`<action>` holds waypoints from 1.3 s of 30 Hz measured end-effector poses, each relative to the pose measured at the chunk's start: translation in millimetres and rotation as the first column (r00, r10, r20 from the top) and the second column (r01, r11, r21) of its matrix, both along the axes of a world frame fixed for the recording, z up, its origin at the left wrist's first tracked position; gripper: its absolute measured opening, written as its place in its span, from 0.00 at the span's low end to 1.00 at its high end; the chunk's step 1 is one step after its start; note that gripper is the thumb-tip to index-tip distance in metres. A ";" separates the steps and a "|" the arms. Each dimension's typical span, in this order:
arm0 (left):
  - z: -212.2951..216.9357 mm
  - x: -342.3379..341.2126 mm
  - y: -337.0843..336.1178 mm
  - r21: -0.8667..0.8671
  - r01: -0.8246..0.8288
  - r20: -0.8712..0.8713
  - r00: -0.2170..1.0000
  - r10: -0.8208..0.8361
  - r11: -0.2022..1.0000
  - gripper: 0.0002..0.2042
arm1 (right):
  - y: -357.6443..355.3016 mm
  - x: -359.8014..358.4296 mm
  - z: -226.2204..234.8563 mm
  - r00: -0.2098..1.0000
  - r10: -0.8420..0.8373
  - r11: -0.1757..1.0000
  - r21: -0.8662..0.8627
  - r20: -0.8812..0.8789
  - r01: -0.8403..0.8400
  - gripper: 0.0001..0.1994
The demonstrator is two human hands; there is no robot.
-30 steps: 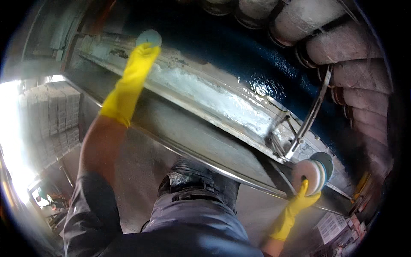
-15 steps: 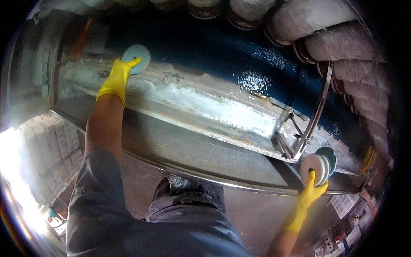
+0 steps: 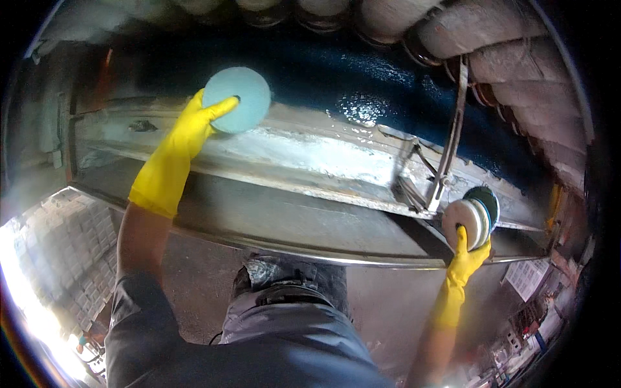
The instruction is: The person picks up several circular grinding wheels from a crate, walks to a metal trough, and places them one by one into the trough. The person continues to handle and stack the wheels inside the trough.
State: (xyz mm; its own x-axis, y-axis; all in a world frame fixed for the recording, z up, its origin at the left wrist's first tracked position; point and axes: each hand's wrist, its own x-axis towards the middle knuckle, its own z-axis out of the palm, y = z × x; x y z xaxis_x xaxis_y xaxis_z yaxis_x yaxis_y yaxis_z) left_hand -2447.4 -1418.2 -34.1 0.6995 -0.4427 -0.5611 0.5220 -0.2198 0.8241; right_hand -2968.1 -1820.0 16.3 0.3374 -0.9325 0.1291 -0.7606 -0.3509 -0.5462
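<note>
Yellow-gloved left grip and its pale blue-green round disc have shifted rightward along the pale, wet-looking ledge since the earlier frame. Clamped on disc: thumb at its dark centre, disc up and right of the palm. Yellow-gloved right grip clamped on stack of round discs, white in front, dark green behind, just above the palm. Slanted grey metal bar up-left of right grip; dark blue glinting expanse beyond both.

A disc in the left hand is upper left, a disc stack in the right hand centre right, liquid behind the ledge, cylinders upper right
</note>
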 end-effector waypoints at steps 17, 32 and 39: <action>90.7 -306.7 -148.2 -0.191 -0.200 -0.063 0.980 0.191 0.961 0.29 | -13.4 -33.8 10.2 0.870 0.004 0.909 0.360 0.493 -0.208 0.46; 48.4 -352.9 -193.4 0.098 -0.004 0.368 0.929 -0.032 0.995 0.36 | -21.4 -55.6 4.5 0.576 0.053 0.791 0.317 0.816 -0.523 0.42; 66.1 -363.3 -189.3 -0.336 -0.039 0.441 0.876 0.194 0.941 0.29 | -14.4 -52.9 14.8 0.309 0.385 0.737 -0.089 0.870 -0.669 0.39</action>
State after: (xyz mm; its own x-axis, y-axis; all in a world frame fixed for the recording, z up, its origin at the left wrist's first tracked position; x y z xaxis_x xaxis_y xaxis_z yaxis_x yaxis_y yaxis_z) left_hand -2810.8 -1607.5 32.0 0.8998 -0.4362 -0.0103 0.0707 0.1223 0.9900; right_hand -3021.0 -1834.4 31.1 0.6411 -0.6293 0.4393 0.3693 -0.2488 -0.8954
